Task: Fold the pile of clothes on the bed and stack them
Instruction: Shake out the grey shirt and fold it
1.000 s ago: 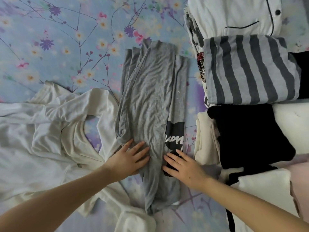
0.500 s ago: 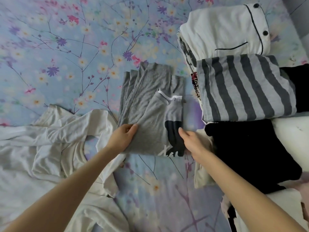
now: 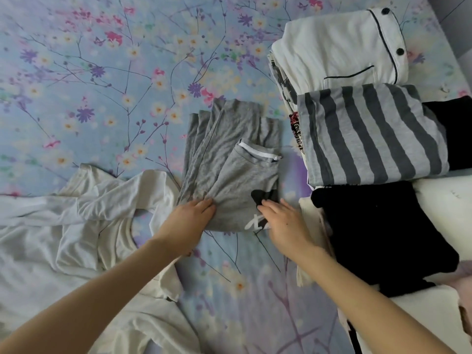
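The grey garment is being kept in the middle of the flowered bed sheet, between the crumpled white garment on the left, not yet folded, and the finished stacks on the right, probably so that it can be lifted across once it is folded. Its near half is lying doubled over the far half, the white-edged hem on top. The near fold is being pressed flat by both hands. The left hand is being laid on the left corner with its fingers nearly straight on the cloth and its thumb hidden. The right hand is being spread open over the black print at the right corner, and nothing is being gripped by it. The crease is likely being set this way so the bundle does not spring open. A second ago the garment was stretched out as one long strip under flat palms; half a second ago its fold was being held at both sides, and now that hold is being given up for pressing. Beside it, the striped top and the black piece are lying folded.
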Motion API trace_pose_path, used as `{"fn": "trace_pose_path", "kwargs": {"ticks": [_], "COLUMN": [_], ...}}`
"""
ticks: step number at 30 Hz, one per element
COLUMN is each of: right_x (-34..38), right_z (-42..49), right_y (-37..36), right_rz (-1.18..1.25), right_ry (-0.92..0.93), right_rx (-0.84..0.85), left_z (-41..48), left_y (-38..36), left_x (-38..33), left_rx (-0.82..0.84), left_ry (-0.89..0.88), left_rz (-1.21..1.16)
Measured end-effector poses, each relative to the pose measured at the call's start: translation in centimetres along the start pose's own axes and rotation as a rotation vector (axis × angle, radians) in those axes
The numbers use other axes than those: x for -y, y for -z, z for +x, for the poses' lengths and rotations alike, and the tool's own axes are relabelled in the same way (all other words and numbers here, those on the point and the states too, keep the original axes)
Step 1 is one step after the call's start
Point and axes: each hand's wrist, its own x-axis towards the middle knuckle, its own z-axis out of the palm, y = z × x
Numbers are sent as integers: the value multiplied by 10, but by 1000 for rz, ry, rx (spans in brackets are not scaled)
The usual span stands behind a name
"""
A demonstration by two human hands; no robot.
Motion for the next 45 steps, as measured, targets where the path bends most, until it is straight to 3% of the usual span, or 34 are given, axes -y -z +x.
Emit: {"fn": "trace_pose_path", "kwargs": {"ticks": [4,6,9,12,15,20,22,24,26,30,32,40,43,45], "right_x": [4,4,0,-4,-10,3,14,23,27,28,17,-99,-154,-186], "right_z": [-43,-49,-18,36,72,61,49,43,39,14,-7,-60,-49,-35], "right_y": [60,78,81,62,35,0,-8,-8,5,61,96,192,204,199], "right_rz": [307,488,691,819,791,510,548,828,1029,908,853,654,477,251], "right_ry": [-73,-107,-257,-498,-640,-797,-867,-850,-763,-465,-372,-407,-441,-598], "right_rx": [301,364,140,-120,-243,-362,-302,-244,-279,-542,-656,-912,-888,-652], "left_z": [-27,-28,-6,28,50,51,51,53,53,47,51,129,168,196], "left_y": [59,76,72,47,30,9,7,11,20,61,89,149,149,135], "left_x": [-11,-9,13,43,56,36,26,17,9,-13,-29,-122,-143,-149], "left_rx": [230,336,276,7,-241,-172,-73,-70,-184,-476,-544,-459,-473,-404], "left_ry": [161,183,348,732,964,1088,1142,1208,1206,1092,1004,551,543,596], "left_rz": [-469,-672,-860,-1233,-1448,-1191,-1379,-1610,-1599,-1563,-1603,-1704,-1637,-1564]}}
